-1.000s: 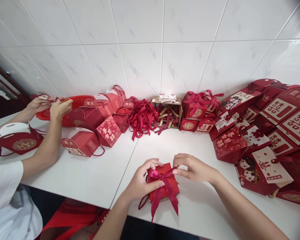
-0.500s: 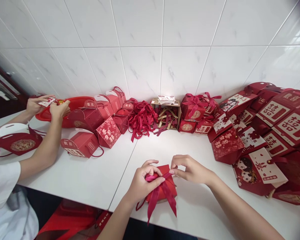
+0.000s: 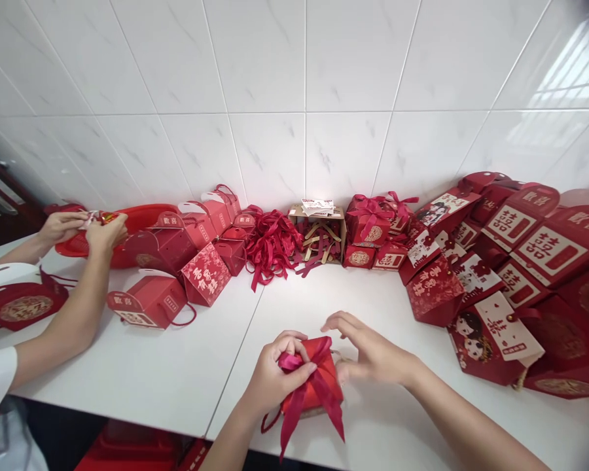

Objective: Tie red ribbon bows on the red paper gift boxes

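Observation:
A small red gift box (image 3: 328,378) rests near the table's front edge, with a crimson ribbon bow (image 3: 298,392) on its top and two tails hanging toward me. My left hand (image 3: 276,373) is at the box's left side, thumb and fingers pinching the bow's left loop. To the right of the box, my right hand (image 3: 373,350) has its thumb and fingers spread, slightly blurred, with nothing between them. A dark red cord handle shows at the box's lower left.
Red boxes (image 3: 147,297) and a red basin (image 3: 144,216) stand left, beside another person's hands (image 3: 86,229). Along the wall are a ribbon heap (image 3: 273,245), an open carton (image 3: 343,239) and bow-tied boxes (image 3: 370,226). Many boxes (image 3: 540,242) are stacked right.
My right hand has let go of the ribbon and opened beside the box. My left hand keeps its pinch. The view has tilted up slightly and shifted right.

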A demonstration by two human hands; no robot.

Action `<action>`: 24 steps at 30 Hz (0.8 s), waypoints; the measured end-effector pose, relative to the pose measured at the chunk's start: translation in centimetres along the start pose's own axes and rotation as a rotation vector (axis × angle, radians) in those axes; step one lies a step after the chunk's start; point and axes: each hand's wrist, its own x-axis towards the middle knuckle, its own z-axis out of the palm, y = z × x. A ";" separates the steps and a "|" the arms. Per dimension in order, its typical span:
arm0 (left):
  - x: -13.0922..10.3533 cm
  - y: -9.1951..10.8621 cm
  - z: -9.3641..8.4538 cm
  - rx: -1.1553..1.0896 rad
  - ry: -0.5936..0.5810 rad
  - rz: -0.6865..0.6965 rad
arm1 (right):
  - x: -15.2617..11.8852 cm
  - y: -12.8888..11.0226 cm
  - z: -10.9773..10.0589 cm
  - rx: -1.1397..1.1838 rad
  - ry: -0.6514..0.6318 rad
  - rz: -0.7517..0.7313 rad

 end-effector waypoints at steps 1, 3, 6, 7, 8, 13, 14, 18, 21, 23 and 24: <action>0.0 0.0 0.1 -0.013 -0.009 0.005 | -0.4 0.3 0.7 0.054 -0.039 -0.019; -0.1 -0.1 0.5 -0.041 -0.033 0.029 | -1.3 0.9 2.5 0.139 -0.110 -0.063; 0.2 -0.7 1.1 -0.054 0.086 0.080 | -2.6 2.0 4.2 0.218 -0.023 -0.060; 0.2 -1.0 1.2 -0.057 0.176 0.094 | -2.9 2.4 4.1 0.213 0.057 -0.035; 0.2 -1.4 1.3 -0.058 0.266 0.095 | -3.1 2.7 3.6 0.188 0.169 0.003; -1.6 -4.8 1.0 0.122 0.426 -0.056 | -2.3 3.7 -3.9 -0.163 1.086 0.246; -2.3 -5.7 1.0 0.182 0.428 -0.092 | -1.7 4.0 -5.8 -0.260 1.229 0.288; -4.1 -8.4 1.4 0.254 0.466 -0.100 | 1.3 6.3 -12.2 -0.419 1.536 0.376; -4.2 -9.0 1.5 0.283 0.456 -0.097 | 3.6 9.5 -15.0 -0.430 1.522 0.585; -4.1 -9.0 1.3 0.345 0.418 -0.067 | 4.8 11.7 -16.0 -0.405 1.439 0.647; -4.0 -8.9 1.2 0.380 0.405 -0.045 | 5.1 12.7 -16.4 -0.384 1.375 0.666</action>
